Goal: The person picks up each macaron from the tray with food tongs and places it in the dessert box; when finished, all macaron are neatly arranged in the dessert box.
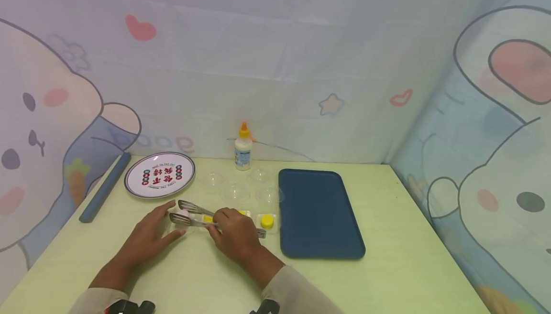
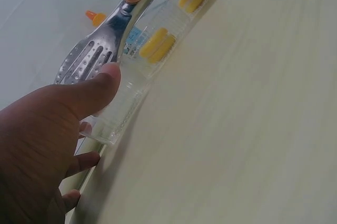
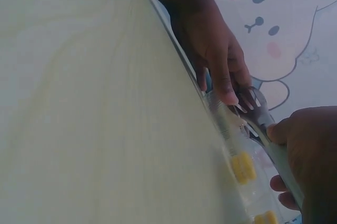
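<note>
My right hand [image 1: 237, 236] grips metal tongs [image 1: 180, 219], whose slotted heads point left. A pale pink round piece [image 1: 183, 212] sits between the heads, over the left end of a row of clear plastic boxes. Around that end box [image 2: 126, 98], my left hand [image 1: 148, 236] sets its thumb and fingers on opposite sides. Two-layered yellow macarons [image 2: 158, 45] lie further along the row in the left wrist view. At the row's right end, one yellow macaron [image 1: 267, 221] shows in its clear box.
Several clear domed lids [image 1: 234, 192] lie behind the boxes. Further back stands a white bottle [image 1: 243, 155] with an orange tip. A printed plate [image 1: 159, 191] and a grey-blue bar [image 1: 105, 189] are at the left, a dark blue tray [image 1: 318, 213] at the right.
</note>
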The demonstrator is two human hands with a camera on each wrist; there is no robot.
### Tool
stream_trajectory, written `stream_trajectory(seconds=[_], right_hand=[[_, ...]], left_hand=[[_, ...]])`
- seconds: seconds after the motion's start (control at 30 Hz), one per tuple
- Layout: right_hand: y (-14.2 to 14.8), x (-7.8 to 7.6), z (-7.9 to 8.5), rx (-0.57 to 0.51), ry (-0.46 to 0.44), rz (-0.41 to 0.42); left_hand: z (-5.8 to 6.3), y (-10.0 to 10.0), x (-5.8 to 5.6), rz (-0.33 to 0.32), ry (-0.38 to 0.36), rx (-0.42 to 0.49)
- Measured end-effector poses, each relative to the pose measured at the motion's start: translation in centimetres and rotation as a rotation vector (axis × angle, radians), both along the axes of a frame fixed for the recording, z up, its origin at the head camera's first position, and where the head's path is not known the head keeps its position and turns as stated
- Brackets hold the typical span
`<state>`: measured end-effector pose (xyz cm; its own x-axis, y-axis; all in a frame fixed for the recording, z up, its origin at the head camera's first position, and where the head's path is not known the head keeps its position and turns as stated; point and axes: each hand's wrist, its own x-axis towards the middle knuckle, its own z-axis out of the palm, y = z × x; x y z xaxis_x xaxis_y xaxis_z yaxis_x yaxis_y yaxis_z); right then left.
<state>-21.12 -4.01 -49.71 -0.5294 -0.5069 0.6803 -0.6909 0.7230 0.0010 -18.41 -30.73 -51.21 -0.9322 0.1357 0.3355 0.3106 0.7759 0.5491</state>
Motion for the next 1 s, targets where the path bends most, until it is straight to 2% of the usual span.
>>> stream_trajectory(seconds=[0.23, 0.5, 1.0], right_hand=[[-0.4, 0.5, 0.7, 0.075, 0.023, -0.032], [-1.0, 0.7, 0.8, 0.127, 0.048, -0.064], [-1.2, 1.1, 1.1, 0.136, 0.046, -0.082]], left_hand=[[0.1, 0.0, 0.1, -0.001, 0.024, 0.002], [0.0, 0.0, 0.0, -0.001, 0.007, 0.002], [-0.4, -0.2, -0.3, 0.003, 0.018, -0.001]])
